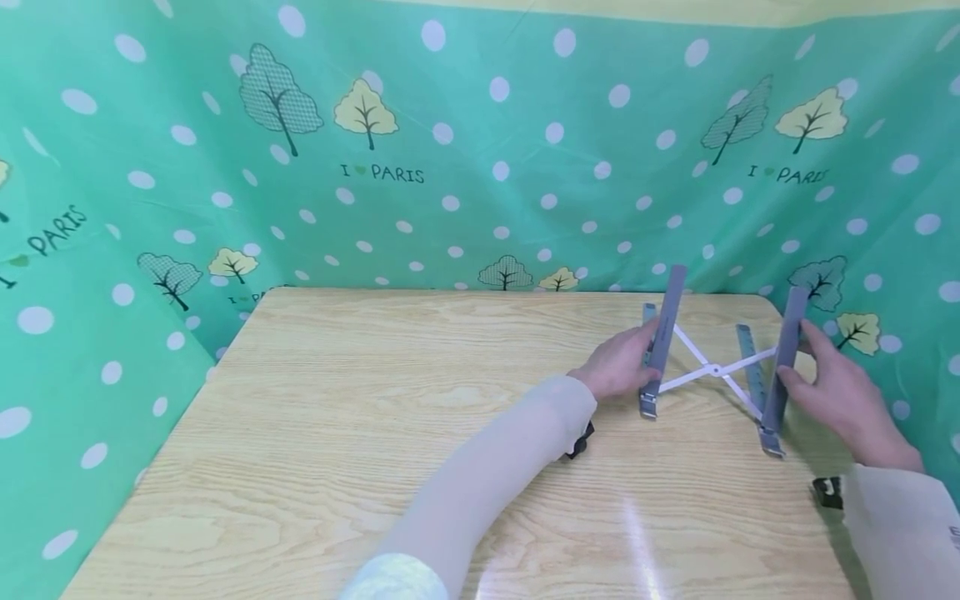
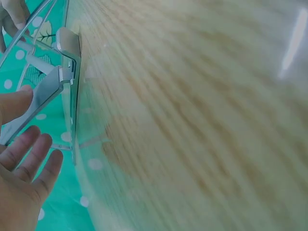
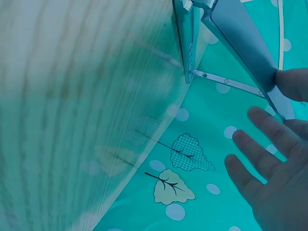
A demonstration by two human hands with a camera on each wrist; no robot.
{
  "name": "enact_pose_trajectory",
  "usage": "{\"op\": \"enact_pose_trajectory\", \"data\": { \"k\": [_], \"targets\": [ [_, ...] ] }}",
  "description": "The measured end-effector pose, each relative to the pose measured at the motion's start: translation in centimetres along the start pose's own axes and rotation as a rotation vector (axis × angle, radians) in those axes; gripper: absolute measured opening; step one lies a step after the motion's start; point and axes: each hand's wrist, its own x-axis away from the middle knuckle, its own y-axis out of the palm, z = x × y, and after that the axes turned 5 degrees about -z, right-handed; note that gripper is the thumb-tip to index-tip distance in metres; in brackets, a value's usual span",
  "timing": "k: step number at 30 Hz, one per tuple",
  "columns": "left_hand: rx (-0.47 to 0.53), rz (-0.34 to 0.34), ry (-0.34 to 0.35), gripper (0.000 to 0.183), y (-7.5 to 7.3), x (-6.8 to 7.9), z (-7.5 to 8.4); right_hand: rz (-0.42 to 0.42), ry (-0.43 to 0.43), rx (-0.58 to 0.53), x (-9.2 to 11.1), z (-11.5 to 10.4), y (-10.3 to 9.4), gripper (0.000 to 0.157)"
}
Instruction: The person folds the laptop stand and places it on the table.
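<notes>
Grey folding stand (image 1: pixel 716 370) opened out toward the right end of a wood-grain table (image 1: pixel 337 417)

The stand sits on the table, right of centre in the head view, its pale crossbars forming an X between two raised bars. The left hand (image 1: pixel 618 358) pinches the left raised bar between thumb and fingers; the right hand (image 1: pixel 836 387) pinches the right one the same way. In both wrist views the remaining fingers of each hand extend, spread, clear of the metal.

The tabletop is light wood with a glossy finish: a bright streak of light lies at lower centre of the head view, and the wrist views show reflections in it. Behind and along the sides hangs green cloth (image 1: pixel 465 204) with white dots, printed trees and "I PARIS" lettering around a small heart. A pale yellow band (image 1: pixel 637 10) crosses the top edge. Light sleeves (image 1: pixel 487 475) cover both forearms.
</notes>
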Motion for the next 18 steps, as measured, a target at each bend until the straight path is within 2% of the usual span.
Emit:
{"op": "enact_pose_trajectory", "data": {
  "k": [8, 18],
  "targets": [
    [0.036, 0.026, 0.001, 0.088, 0.05, -0.56, 0.12, -0.016, -0.012, 0.026, 0.08, -0.17, -0.2, 0.085],
    [0.035, 0.016, -0.019, 0.089, -0.01, -0.82, 0.35, -0.016, -0.053, 0.058, -0.04, -0.34, -0.21, 0.089]
  ]
}}
